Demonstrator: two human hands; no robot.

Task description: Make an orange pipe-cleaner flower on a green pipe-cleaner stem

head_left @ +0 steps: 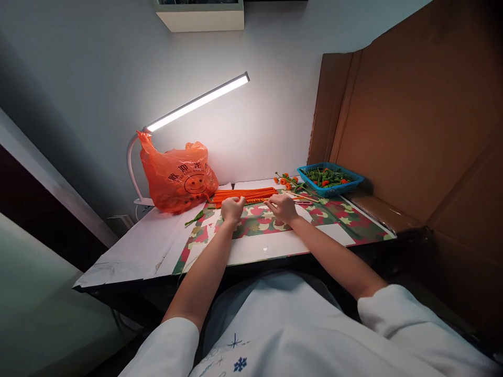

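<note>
My left hand (232, 208) is curled into a fist on the patterned mat (338, 214), at the near edge of a bundle of orange sticks (243, 195). My right hand (282, 206) is closed too, its fingers pinched at the same bundle's right end. The two hands lie about a hand's width apart, and an orange stick seems to run between them, though what each grips is too small to see clearly. Just right of my right hand lie a few thin pale sticks (304, 197) and small orange flowers (286, 180).
An orange plastic bag (176, 178) stands at the back left under a lit desk lamp (196, 102). A blue basket (330, 179) of green and red bits sits at the back right. A cardboard wall (412, 120) bounds the right side. A green piece (194, 218) lies left of the mat.
</note>
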